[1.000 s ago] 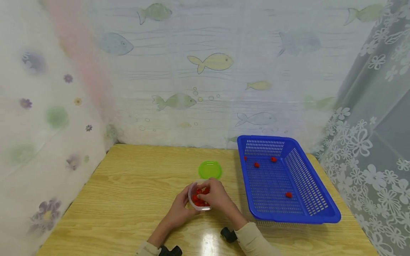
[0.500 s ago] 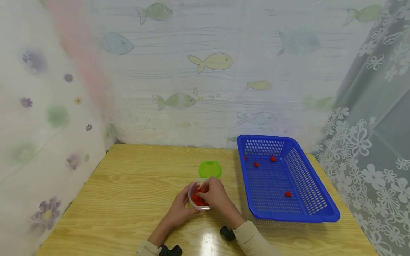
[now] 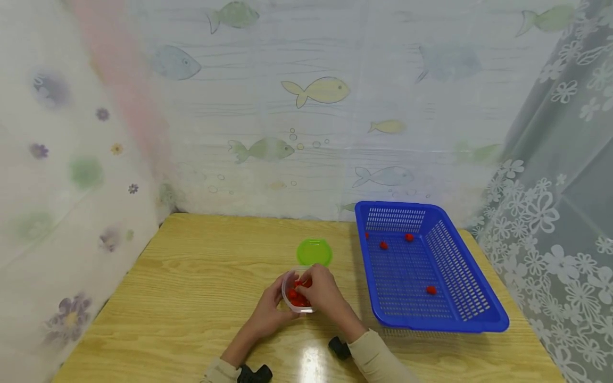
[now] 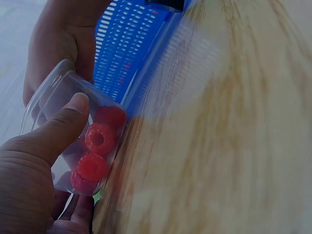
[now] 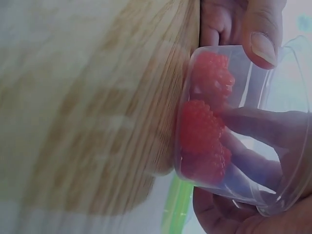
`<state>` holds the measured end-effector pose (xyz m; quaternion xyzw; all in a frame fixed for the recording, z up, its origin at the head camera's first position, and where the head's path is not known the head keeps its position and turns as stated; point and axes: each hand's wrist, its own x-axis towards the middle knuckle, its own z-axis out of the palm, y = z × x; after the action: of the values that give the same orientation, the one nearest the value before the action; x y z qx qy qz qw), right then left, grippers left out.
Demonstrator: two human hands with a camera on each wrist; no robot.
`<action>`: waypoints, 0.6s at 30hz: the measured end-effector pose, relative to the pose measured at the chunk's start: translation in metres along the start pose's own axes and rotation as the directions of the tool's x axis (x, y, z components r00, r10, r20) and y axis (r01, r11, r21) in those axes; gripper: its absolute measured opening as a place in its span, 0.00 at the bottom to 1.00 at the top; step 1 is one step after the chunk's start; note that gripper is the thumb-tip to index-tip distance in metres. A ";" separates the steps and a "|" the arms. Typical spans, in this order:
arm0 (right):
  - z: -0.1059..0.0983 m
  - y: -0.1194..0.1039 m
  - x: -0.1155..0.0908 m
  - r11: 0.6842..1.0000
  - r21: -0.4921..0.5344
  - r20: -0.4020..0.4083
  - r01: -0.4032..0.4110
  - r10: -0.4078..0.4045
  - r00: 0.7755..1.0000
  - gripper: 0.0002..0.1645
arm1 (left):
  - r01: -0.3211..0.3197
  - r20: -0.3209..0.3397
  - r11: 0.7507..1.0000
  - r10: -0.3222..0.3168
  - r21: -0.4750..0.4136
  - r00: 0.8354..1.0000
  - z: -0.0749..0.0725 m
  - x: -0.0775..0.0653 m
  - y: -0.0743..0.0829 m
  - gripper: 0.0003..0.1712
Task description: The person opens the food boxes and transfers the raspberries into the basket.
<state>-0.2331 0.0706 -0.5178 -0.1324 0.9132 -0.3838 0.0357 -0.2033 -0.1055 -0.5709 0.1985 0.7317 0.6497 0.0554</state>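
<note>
A clear plastic tub point(image 3: 285, 296) stands tilted a little on the table, with several red raspberries point(image 5: 200, 126) in its bottom. My left hand point(image 3: 270, 315) grips it from the left, the thumb point(image 4: 68, 117) pressed along the clear wall. From the right, my right hand point(image 3: 326, 291) reaches down through the tub's mouth. Its thumb and fingers pinch at a raspberry among the others, partly hidden by the hand in the head view. In the right wrist view its fingers point(image 5: 263, 127) show through the wall, their tips at the berries.
A green lid point(image 3: 314, 253) lies flat just behind the tub. On the right stands a large blue plastic basket point(image 3: 445, 324), with a few raspberries scattered over its floor, one raspberry point(image 3: 431, 290) near the front. The wooden table point(image 3: 215, 255) meets a patterned curtain behind.
My right fingers shift slightly among the raspberries inside the tub. The left hand, lid and basket stay where they were.
</note>
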 end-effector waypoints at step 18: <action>-0.001 0.006 -0.003 0.998 0.029 -0.022 0.061 -0.060 0.998 0.08 | 0.000 0.006 1.000 0.000 0.019 1.000 0.000 -0.001 0.001 0.55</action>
<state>-0.2313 0.0759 -0.5215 -0.1554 0.9033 -0.3996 0.0166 -0.2022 -0.1061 -0.5697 0.2011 0.7377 0.6421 0.0558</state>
